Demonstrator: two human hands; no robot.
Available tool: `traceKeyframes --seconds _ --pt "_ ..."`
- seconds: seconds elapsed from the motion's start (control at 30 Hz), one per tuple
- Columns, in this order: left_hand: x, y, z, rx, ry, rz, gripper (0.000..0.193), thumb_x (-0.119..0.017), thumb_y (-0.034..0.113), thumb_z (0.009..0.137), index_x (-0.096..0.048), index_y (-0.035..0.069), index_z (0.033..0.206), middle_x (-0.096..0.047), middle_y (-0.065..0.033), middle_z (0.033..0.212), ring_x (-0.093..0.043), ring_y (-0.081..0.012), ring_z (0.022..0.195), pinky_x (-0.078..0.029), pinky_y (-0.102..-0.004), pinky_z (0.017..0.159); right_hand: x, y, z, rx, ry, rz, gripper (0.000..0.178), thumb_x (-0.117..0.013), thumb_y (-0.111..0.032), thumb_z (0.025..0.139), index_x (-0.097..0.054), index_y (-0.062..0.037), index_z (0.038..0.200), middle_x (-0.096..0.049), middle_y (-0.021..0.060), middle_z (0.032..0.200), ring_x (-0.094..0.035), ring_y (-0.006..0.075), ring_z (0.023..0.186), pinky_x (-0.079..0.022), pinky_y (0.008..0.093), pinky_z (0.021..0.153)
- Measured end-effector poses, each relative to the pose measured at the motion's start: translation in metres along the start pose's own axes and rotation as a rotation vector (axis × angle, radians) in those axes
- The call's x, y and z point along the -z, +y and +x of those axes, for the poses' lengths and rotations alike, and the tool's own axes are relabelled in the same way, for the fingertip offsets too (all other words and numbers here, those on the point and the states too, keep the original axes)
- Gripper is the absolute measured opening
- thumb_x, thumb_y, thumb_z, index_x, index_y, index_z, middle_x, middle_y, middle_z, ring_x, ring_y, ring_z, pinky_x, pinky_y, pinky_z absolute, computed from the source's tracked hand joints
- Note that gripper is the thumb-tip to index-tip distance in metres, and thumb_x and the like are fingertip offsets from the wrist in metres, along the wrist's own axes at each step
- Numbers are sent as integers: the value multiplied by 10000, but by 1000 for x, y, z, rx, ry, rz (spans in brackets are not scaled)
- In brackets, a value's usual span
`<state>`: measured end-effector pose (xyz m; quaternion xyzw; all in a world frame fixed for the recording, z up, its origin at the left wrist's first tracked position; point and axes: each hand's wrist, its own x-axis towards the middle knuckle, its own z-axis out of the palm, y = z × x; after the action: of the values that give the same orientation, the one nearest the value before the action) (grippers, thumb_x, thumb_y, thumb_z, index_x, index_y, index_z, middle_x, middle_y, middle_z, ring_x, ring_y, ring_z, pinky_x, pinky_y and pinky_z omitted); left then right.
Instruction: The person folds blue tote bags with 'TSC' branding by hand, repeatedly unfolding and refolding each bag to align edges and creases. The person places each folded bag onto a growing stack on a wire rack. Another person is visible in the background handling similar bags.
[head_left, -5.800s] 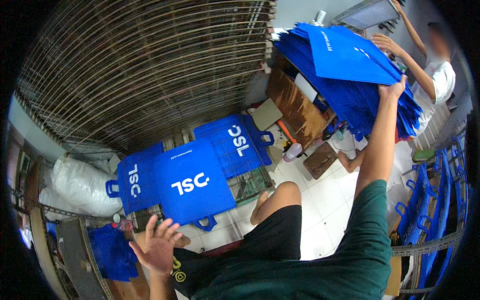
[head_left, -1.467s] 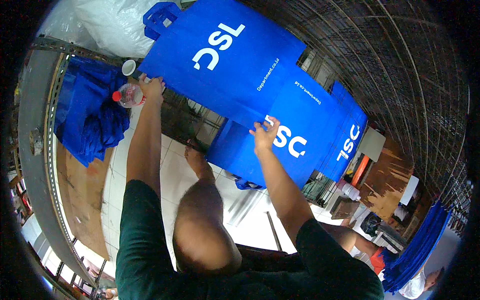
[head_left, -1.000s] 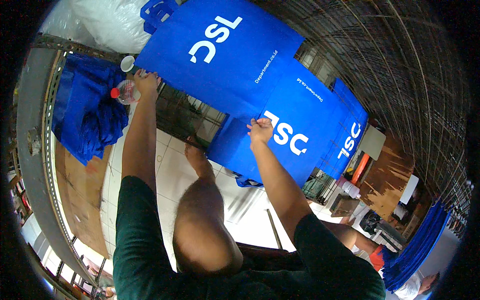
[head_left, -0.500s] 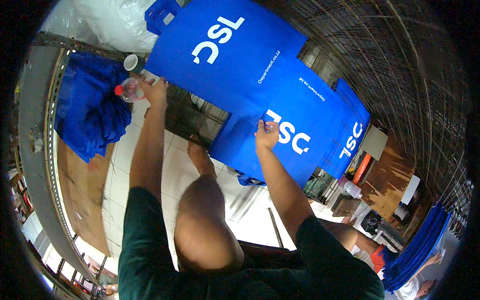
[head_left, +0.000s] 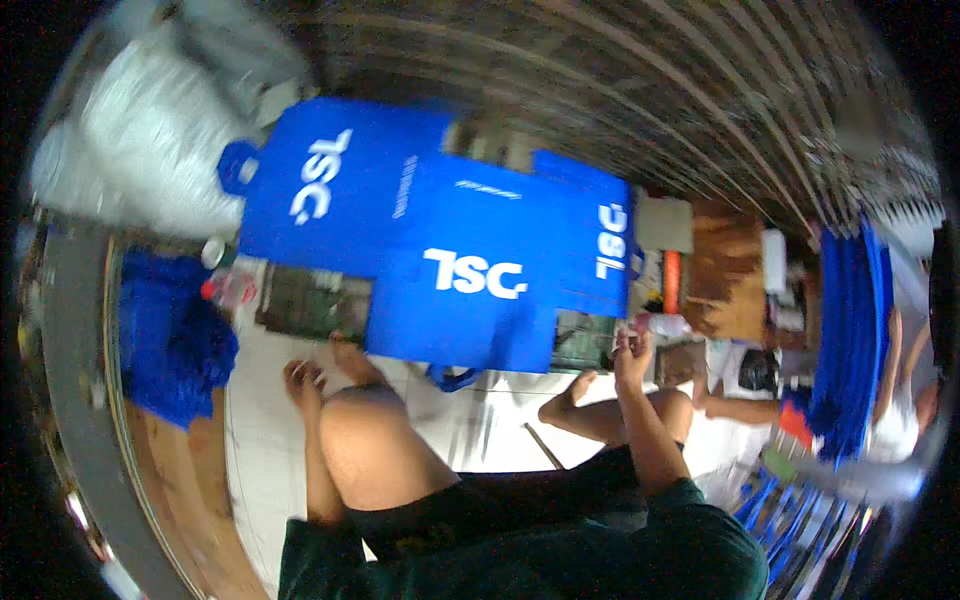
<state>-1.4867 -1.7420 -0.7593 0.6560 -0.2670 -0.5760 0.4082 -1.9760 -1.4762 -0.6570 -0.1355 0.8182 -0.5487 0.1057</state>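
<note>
Flat blue cloth bags with white lettering, a left one (head_left: 370, 210), a middle one (head_left: 460, 330) and a right one (head_left: 585, 265), lie side by side in front of me, edges meeting or overlapping. A handle loop (head_left: 452, 378) hangs from the middle bag's near edge. My right hand (head_left: 632, 358), fingers pinched together, is just past the bags' near right corner, beside a clear bottle (head_left: 665, 325). Anything between those fingers is too small to name. Beside my left knee, apart from the bags, my left hand (head_left: 305, 382) hangs low; its curled fingers are blurred.
A red-capped bottle (head_left: 236, 289) and a white cup (head_left: 213, 252) stand left of the bags. Crumpled blue fabric (head_left: 170, 340) lies farther left, near a clear plastic bundle (head_left: 150, 140). Stacked blue fabric (head_left: 850, 330) hangs at right, next to another person's arm (head_left: 893, 360).
My left hand has left the red-capped bottle and cup and dropped back beside my knee. The right hand has moved off the middle bag to the right. My view has turned and shifted.
</note>
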Motion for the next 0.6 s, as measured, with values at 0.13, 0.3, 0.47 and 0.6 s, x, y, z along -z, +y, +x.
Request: traceKeyframes --seconds 0.13,0.3,0.47,0.6 --pt "18 20 -9 -177 -153 -28 291 -640 140 824 -468 79 1050 -552 -72 946 -570 -175 791 -496 -308 655 120 -78 35 199 236 -7 176 -606 -142 860 -520 -60 989 -511 -8 663 -455 48 527 -386 200 448" --pt "-34 116 -117 -559 -253 177 124 -593 127 864 -495 60 901 -555 -37 838 -538 -119 766 -437 -255 623 283 -157 56 429 692 196 257 -560 -292 889 -503 -78 1021 -504 10 650 -476 90 477 -357 216 417" --pt "-61 171 -216 -758 -398 138 105 -571 117 859 -487 59 883 -549 -42 829 -502 -127 769 -416 -262 690 469 -189 75 359 1047 737 614 -465 -599 837 -374 -75 1144 -530 143 953 -585 242 727 -500 340 574" --pt "-84 168 -286 -815 -516 427 104 -571 60 842 -493 40 907 -546 -46 838 -512 -117 766 -426 -249 704 536 -210 68 347 996 1010 721 -481 -605 818 -322 -18 1207 -504 209 1043 -575 337 863 -498 436 779"
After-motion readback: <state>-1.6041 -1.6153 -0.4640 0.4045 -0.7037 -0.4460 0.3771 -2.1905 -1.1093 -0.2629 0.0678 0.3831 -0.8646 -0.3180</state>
